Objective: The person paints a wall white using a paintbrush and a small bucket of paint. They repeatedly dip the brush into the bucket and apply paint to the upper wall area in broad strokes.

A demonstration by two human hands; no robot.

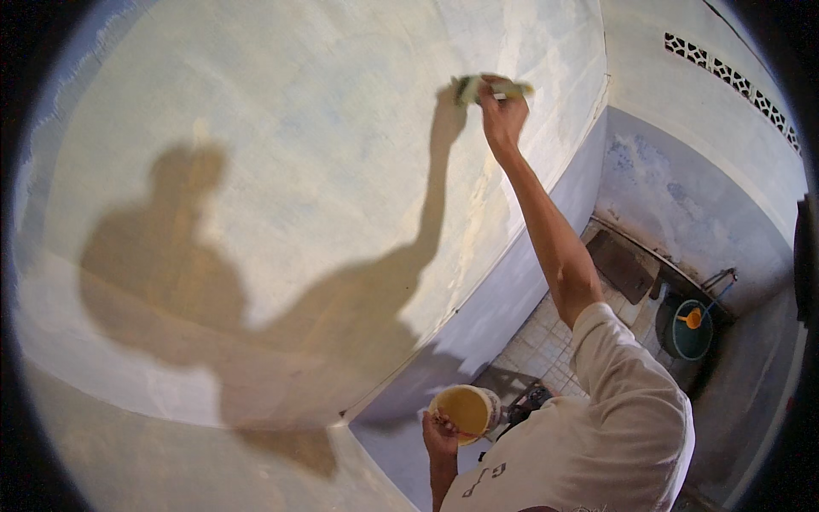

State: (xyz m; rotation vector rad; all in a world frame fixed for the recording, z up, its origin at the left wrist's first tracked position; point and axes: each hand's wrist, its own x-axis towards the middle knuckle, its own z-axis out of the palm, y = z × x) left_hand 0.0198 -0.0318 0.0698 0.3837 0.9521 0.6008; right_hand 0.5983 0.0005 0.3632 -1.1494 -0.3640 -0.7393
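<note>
My right hand (505, 112), at the end of a raised arm, is closed around a blurred paintbrush (473, 88) held against or close to the pale, patchily painted wall (358, 128). Low in front of my body, my left hand (441, 432) grips the rim or handle of a plastic bucket (491, 409) with yellowish paint or liquid inside. A shadow of my head, arm and the brush falls across the wall. The exact brush shape is unclear from motion.
A green tub (691, 345) holding an orange dipper (693, 318) stands on the floor by a tap and blue hose. Tiles (537, 336) cover the floor. Ventilation blocks (736, 80) run high along the adjoining wall. A dark slab (622, 265) lies near the far wall.
</note>
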